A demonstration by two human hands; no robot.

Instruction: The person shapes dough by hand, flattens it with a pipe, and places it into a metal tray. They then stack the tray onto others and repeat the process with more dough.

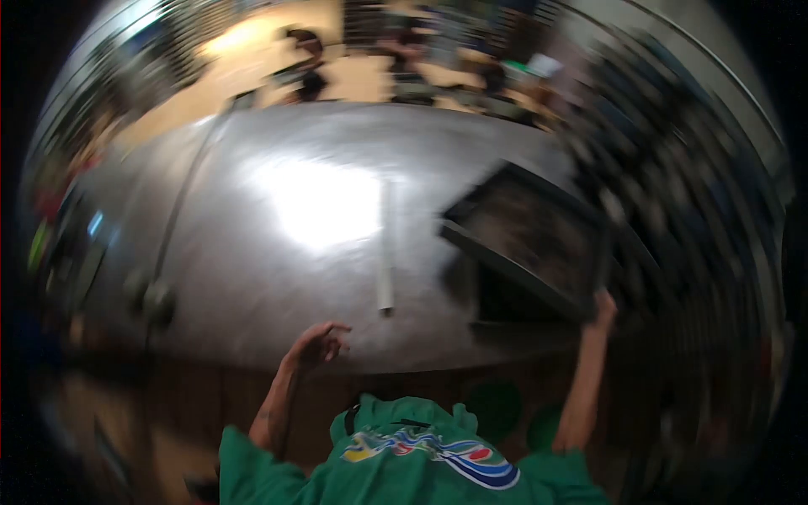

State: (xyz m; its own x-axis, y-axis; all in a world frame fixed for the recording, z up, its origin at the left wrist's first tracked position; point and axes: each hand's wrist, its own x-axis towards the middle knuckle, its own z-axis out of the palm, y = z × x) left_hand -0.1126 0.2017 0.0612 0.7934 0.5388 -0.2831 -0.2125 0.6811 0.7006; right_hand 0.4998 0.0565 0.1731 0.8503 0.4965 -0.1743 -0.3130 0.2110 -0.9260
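My right hand [603,313] grips the near right corner of a dark rectangular tray [526,268]. The tray is tilted, and motion blur smears its brownish inside. Beneath it a second dark tray or box-like shape [513,299] shows partly on the metal table [244,295]. Near the table's front edge hovers my left hand [321,343], fingers apart and holding nothing. A long thin pale rod [385,269] lies on the table between my hands, pointing away from me.
Blurred racks of dark trays [673,185] stand close on the right. Several people, one of them a person [308,67], are beyond the far edge. Rounded objects [156,299] and a dark rod-like line [181,198] are at the left.
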